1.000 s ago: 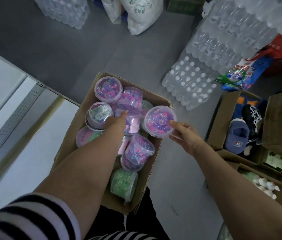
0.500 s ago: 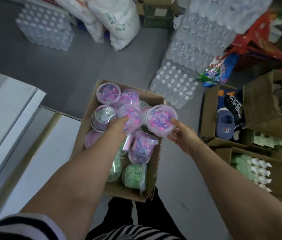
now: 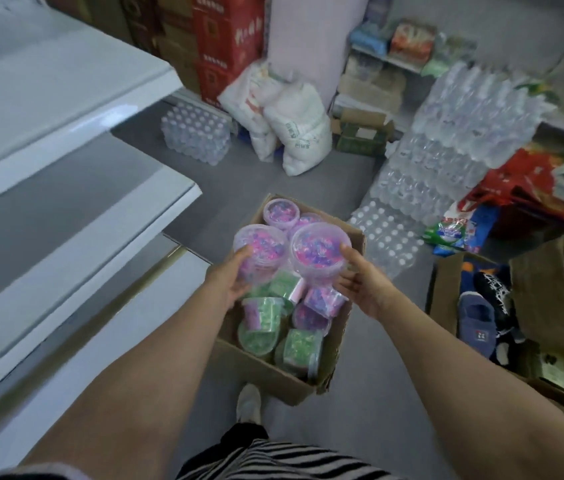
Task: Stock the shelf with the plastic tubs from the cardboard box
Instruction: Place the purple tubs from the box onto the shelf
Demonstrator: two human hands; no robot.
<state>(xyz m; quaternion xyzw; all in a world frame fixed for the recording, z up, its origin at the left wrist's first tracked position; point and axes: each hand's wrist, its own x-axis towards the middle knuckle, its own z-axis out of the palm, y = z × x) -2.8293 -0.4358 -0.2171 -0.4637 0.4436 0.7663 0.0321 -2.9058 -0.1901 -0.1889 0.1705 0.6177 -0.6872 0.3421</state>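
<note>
Two plastic tubs are out of the cardboard box (image 3: 256,372) and in hand, held side by side above its far end. The left hand (image 3: 230,282) grips the left tub (image 3: 261,249), fingers curled round its near wall with the thumb at the lid's edge. The right hand (image 3: 360,289) holds the right tub (image 3: 318,245), thumb up on the rim and fingers cupped beneath. Both tubs sit upright, lids on, pink and purple contents visible.

The box stands on the floor at the person's feet and holds many more tubs: green ones (image 3: 299,348) at the near end, purple ones in the middle, and one more upright at the far corner (image 3: 280,211). Several lie tilted.

The white shelf (image 3: 76,216) stands just left of the box. Its visible tiers show no tubs, though motion blur limits certainty.

Judgement: the task is at an early stage. This pair awaits placing on a tier, and most of the stock remains to be moved.
</note>
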